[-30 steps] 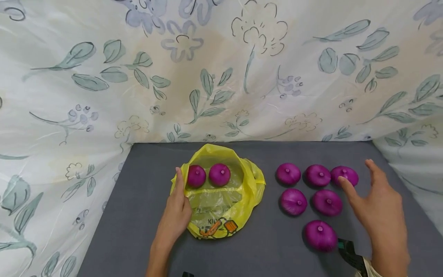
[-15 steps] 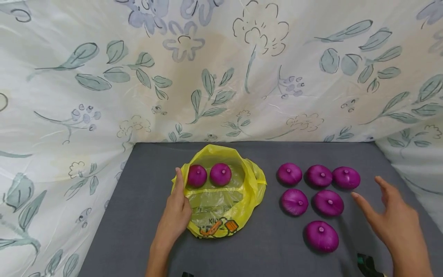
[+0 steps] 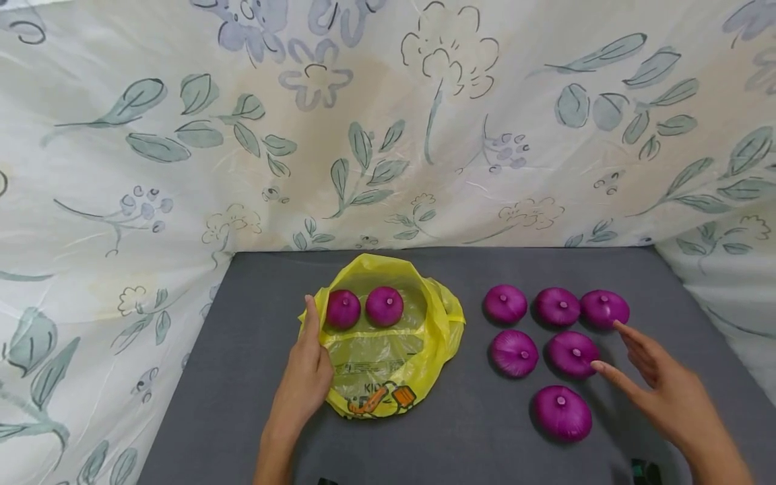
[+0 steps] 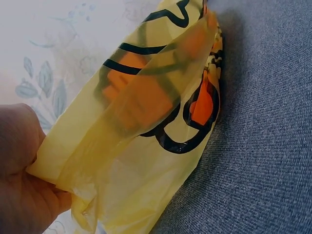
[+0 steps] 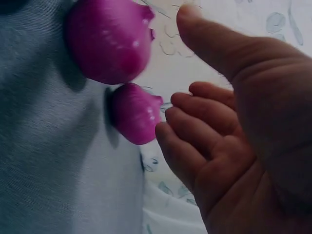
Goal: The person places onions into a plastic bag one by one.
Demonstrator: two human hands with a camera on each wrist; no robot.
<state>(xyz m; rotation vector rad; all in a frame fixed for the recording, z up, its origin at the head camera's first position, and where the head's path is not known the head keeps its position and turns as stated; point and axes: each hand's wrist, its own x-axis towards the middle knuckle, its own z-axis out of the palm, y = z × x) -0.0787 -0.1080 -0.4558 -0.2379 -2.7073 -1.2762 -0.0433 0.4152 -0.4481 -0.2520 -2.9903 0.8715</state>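
Note:
My left hand (image 3: 308, 367) pinches the left edge of a yellow plastic bag (image 3: 439, 350), its mouth facing up toward the head camera. Inside the bag lie two purple onions, a left onion (image 3: 343, 310) and a right onion (image 3: 384, 306). In the left wrist view the bag's rim (image 4: 53, 165) is gripped between thumb and fingers. To the right, my right hand (image 3: 663, 391) hovers with thumb and fingers apart, holding nothing. Its thumb tip is right at the edge of a middle-row onion (image 3: 572, 354), its fingertips at a back-row onion (image 3: 605, 309).
Other onions rest on the dark grey cloth (image 3: 473, 438): a front onion (image 3: 562, 413), a middle-left onion (image 3: 514, 353) and two more in the back row (image 3: 505, 304). A floral curtain (image 3: 388, 135) stands behind and along both sides.
My right hand first drew back toward the right and down, then came left again to the right-hand onions. My left hand and the bag have stayed in place.

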